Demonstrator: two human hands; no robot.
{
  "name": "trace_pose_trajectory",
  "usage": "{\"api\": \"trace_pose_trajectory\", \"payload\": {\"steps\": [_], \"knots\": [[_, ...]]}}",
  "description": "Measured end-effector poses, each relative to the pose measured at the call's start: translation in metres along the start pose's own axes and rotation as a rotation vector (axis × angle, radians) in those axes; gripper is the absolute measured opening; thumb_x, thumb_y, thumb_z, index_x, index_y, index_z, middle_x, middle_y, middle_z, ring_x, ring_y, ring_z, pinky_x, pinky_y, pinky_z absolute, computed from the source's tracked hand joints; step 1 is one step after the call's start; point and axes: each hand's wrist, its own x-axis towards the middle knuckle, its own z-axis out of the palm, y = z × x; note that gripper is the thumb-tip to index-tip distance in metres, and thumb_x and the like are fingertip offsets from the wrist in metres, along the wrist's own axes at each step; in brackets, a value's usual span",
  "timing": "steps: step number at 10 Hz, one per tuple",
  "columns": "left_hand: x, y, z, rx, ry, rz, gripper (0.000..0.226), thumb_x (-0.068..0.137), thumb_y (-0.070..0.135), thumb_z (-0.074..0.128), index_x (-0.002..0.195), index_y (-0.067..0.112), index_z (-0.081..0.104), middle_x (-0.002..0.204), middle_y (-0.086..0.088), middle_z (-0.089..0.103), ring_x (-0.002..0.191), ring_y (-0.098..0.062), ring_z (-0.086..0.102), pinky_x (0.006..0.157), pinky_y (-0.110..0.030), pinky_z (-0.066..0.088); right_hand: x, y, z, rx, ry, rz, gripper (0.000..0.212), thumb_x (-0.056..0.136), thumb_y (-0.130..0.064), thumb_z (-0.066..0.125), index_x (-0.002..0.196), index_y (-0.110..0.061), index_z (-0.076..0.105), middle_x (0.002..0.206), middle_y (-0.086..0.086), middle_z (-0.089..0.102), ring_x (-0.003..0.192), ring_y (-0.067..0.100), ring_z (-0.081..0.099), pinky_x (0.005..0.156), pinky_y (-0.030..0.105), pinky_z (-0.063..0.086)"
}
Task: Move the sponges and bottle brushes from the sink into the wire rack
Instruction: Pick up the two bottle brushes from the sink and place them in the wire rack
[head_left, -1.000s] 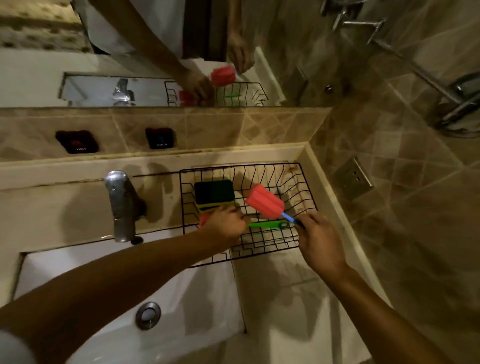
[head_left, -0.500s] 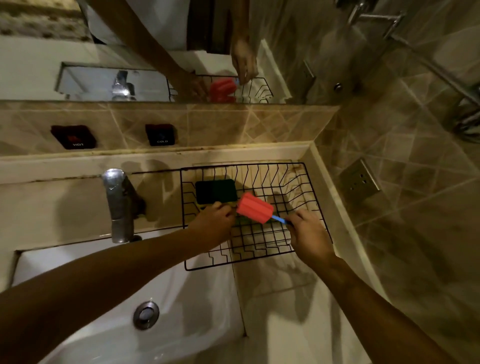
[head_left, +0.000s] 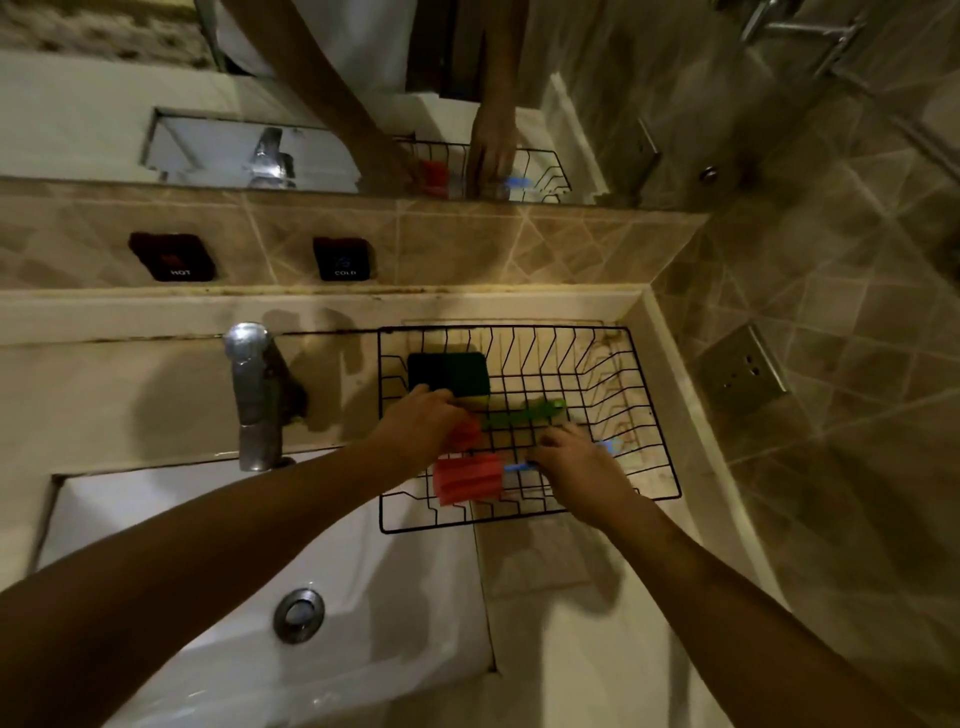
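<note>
Right hand (head_left: 582, 470) is gripping the blue-handled brush (head_left: 467, 478), left hand (head_left: 421, 428) the green-handled one (head_left: 524, 415) (heads side by side); either could be snagging the wire rack (head_left: 654, 415).

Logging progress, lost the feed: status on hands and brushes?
Both hands in wire rack. Right hand on blue-handled brush, laid on rack floor. Left hand on green-handled brush. Sink shows nothing left.
</note>
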Motion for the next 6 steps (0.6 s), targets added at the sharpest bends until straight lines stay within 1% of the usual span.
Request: {"api": "trace_pose_trajectory", "payload": {"steps": [1,2,3,4,5,6], "knots": [[0.004,-0.001,0.002,0.04,-0.039,-0.002,0.043,0.087,0.029,0.068,0.129,0.028,0.057,0.133,-0.002,0.056,0.114,-0.025,0.045,0.099,-0.043,0.045,0.015,-0.015,0.006,-0.009,-0.007,0.015,0.03,0.089,-0.008,0.058,0.116,-0.019,0.067,0.114,0.005,0.057,0.116,0.026,0.045,0.081,0.041,0.052],[0.001,-0.001,0.005,0.07,-0.036,-0.023,0.049,0.083,0.031,0.073,0.129,0.03,0.057,0.13,-0.004,0.054,0.114,-0.026,0.046,0.096,-0.045,0.048,0.024,-0.023,0.014,0.007,0.001,0.05,0.028,0.091,-0.009,0.055,0.116,-0.017,0.065,0.116,0.007,0.056,0.117,0.027,0.046,0.083,0.043,0.053],[-0.004,-0.003,0.008,0.113,-0.03,-0.024,0.053,0.082,0.033,0.073,0.132,0.029,0.054,0.129,-0.007,0.054,0.114,-0.026,0.049,0.095,-0.045,0.049,0.026,-0.024,0.022,0.052,-0.019,0.055,0.024,0.094,-0.01,0.052,0.112,-0.013,0.068,0.109,0.011,0.059,0.109,0.029,0.051,0.079,0.037,0.049],[-0.006,-0.001,0.007,0.071,-0.023,-0.024,0.053,0.084,0.025,0.071,0.133,0.024,0.052,0.131,-0.008,0.055,0.115,-0.028,0.053,0.095,-0.043,0.049,0.026,-0.024,0.022,0.144,-0.006,0.079,0.019,0.096,-0.015,0.053,0.104,-0.01,0.069,0.103,0.013,0.061,0.101,0.03,0.056,0.071,0.034,0.046],[-0.011,-0.003,0.004,0.068,0.011,-0.03,0.049,0.084,0.013,0.069,0.13,0.024,0.056,0.128,-0.006,0.059,0.11,-0.026,0.057,0.084,-0.039,0.054,0.025,-0.023,0.02,0.281,0.039,0.146,0.019,0.096,-0.017,0.053,0.097,-0.007,0.069,0.096,0.015,0.062,0.089,0.03,0.06,0.068,0.034,0.045],[-0.02,-0.007,-0.004,0.119,0.048,0.007,0.042,0.084,0.014,0.07,0.124,0.022,0.061,0.123,-0.005,0.062,0.11,-0.025,0.058,0.084,-0.037,0.052,0.024,-0.03,0.017,0.354,0.033,0.162,0.018,0.096,-0.014,0.053,0.098,-0.006,0.069,0.095,0.018,0.065,0.088,0.032,0.062,0.071,0.036,0.051]]}}
